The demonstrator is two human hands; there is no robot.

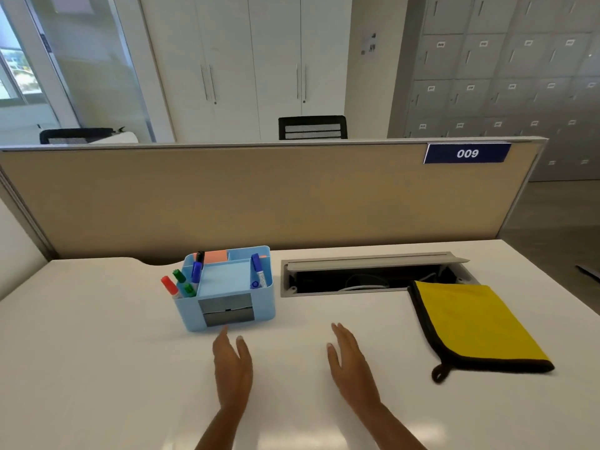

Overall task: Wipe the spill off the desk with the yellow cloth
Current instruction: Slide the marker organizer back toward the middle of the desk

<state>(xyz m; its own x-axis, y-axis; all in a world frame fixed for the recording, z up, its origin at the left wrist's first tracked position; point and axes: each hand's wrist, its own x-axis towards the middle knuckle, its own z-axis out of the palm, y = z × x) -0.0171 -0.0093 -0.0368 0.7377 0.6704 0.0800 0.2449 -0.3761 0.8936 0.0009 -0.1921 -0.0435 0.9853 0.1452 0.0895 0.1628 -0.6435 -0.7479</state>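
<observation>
Yellow cloth near desk edge

text: "009" in white | on: blue plate, top right of beige partition | locker tags: too blurred to read

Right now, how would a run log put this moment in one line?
left hand open, empty | right hand open, empty | yellow cloth untouched on desk
</observation>
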